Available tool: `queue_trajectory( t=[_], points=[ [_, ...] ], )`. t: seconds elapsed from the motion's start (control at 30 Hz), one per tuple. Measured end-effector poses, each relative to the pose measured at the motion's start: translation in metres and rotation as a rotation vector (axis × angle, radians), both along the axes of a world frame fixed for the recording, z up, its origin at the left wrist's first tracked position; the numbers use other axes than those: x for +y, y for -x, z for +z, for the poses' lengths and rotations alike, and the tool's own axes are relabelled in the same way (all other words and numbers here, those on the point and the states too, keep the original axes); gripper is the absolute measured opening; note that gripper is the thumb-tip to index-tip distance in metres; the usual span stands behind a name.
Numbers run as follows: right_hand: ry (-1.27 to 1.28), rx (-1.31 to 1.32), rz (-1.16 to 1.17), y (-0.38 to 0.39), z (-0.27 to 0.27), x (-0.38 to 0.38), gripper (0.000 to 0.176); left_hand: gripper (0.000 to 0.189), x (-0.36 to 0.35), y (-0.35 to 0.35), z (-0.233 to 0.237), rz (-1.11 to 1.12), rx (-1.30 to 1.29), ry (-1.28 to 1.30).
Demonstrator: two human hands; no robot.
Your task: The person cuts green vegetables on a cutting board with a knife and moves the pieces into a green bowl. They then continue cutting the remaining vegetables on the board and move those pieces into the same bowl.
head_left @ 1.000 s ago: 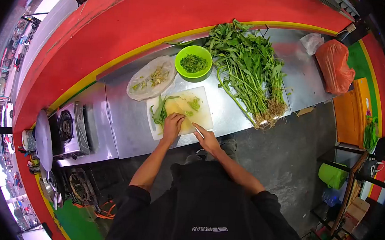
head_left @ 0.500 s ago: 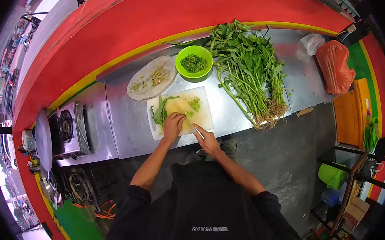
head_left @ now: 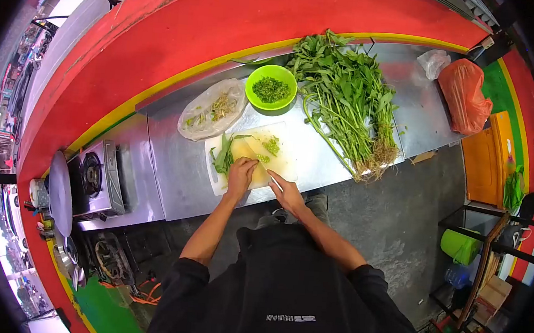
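Observation:
On a white cutting board [head_left: 219, 178], my left hand [head_left: 240, 176] is closed around the stem end of some green leaves [head_left: 223, 158], its fingertips close to a knife blade. My right hand [head_left: 288, 196] is wrapped round the knife handle [head_left: 275, 184] at the board's near right edge. Chopped green pieces [head_left: 271, 145] lie on the board beyond the blade. Behind the board stand a bright green bowl [head_left: 271, 87] of chopped greens and a clear plastic bag [head_left: 212, 110] with plant scraps.
A large heap of leafy greens with roots [head_left: 352, 98] covers the counter to the right. Farther right lies a red plastic bag [head_left: 464, 97]. A gas stove [head_left: 96, 179] stands at the left, and a red wall [head_left: 228, 18] runs behind the counter.
Both hands hold nearly the same place and grip. The whole view has shifted very slightly.

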State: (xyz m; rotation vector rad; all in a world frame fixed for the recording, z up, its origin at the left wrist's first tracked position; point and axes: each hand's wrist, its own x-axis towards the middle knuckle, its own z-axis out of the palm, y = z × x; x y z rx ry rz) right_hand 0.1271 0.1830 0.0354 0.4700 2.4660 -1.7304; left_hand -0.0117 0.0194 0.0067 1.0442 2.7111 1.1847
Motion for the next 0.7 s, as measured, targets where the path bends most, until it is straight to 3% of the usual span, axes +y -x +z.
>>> queue_trajectory(
  t=[0.7],
  points=[
    [0.072,-0.019,-0.026,-0.005,0.0,-0.004,0.045,0.013,-0.001,0.002,-0.005,0.033,-0.017,0.011]
  ],
)
